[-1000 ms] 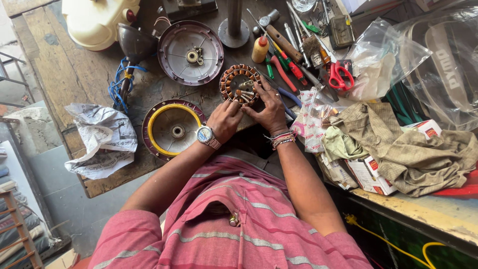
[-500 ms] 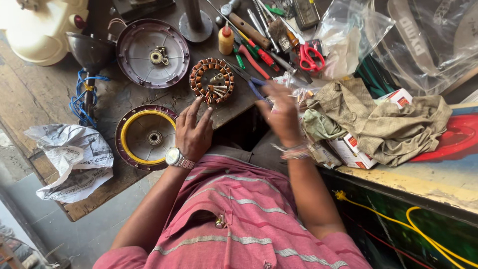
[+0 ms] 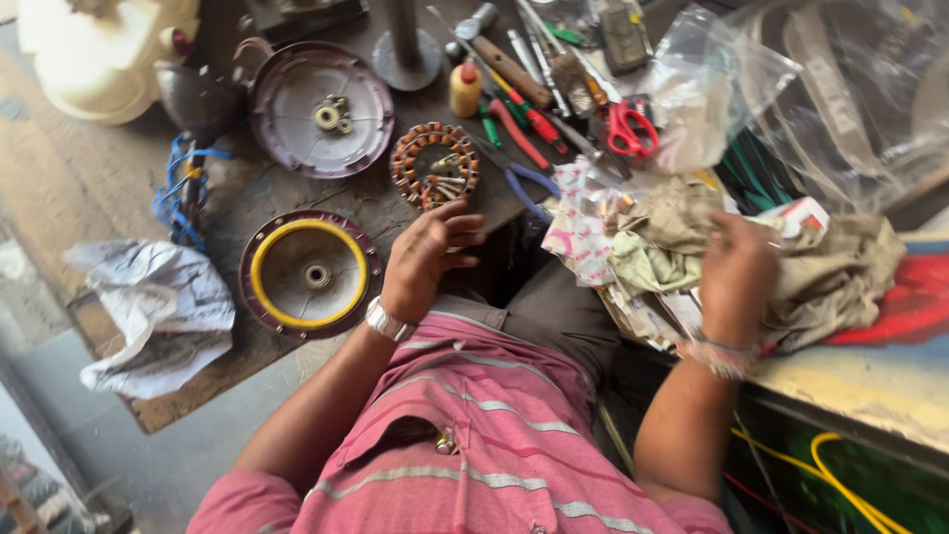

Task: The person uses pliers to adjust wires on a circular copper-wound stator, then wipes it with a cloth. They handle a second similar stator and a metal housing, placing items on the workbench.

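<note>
Left hand [image 3: 427, 259]: fingers curled, holding nothing, just beside copper-wound stator [image 3: 434, 164] on tabletop [image 3: 89, 178].
Right hand [image 3: 736, 277]: blurred, on khaki cloth [image 3: 830, 272]; grip cannot be told.

— How are the two hands placed?
— The left hand [image 3: 427, 259] is stretched forward, fingers curled, a watch on its wrist. The right hand [image 3: 736, 272] reaches out to the right side, back upward, bands on its wrist.
</note>
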